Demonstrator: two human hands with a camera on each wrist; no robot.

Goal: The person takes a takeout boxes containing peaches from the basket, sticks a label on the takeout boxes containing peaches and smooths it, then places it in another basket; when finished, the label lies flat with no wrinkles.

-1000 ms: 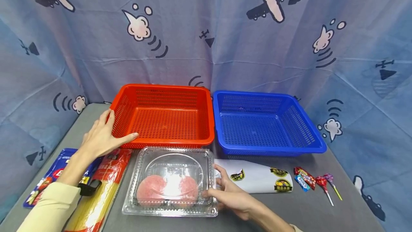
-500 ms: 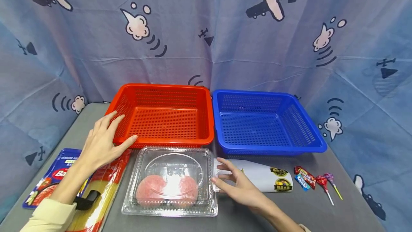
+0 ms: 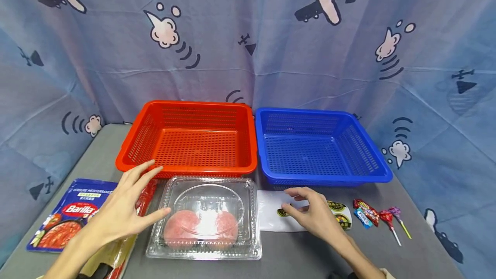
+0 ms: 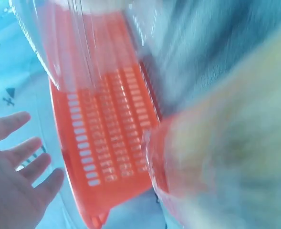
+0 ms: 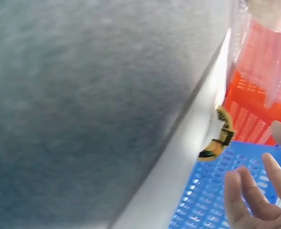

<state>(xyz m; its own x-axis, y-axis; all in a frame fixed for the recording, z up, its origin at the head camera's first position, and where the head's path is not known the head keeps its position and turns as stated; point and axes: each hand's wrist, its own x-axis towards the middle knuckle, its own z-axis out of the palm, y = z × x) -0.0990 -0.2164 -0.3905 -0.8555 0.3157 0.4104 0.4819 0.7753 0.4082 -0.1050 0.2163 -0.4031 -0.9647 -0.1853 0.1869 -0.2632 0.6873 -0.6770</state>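
In the head view a clear plastic clamshell box (image 3: 209, 249) holds two pink round things (image 3: 181, 229). Left of it, my left hand (image 3: 124, 210) hovers with fingers spread, holding nothing, over a bag of spaghetti (image 3: 145, 197) and a blue Barilla pouch (image 3: 62, 234). To the right of the box, my right hand (image 3: 319, 214) has loosely bent fingers with nothing between them, above a white sheet with round black-and-yellow stickers (image 3: 271, 214). Spread fingers of the left hand show beside the red basket in the left wrist view.
A red basket (image 3: 186, 169) and a blue basket (image 3: 321, 179) stand side by side at the back, against a patterned blue curtain (image 3: 209, 25). At the right lie wrapped sweets (image 3: 366, 212) and two lollipops (image 3: 387, 216) on the grey table (image 3: 286, 257).
My right hand has let go of the box's right edge and moved right over the white sheet. My left hand has left the red basket's side and come nearer, towards the box.
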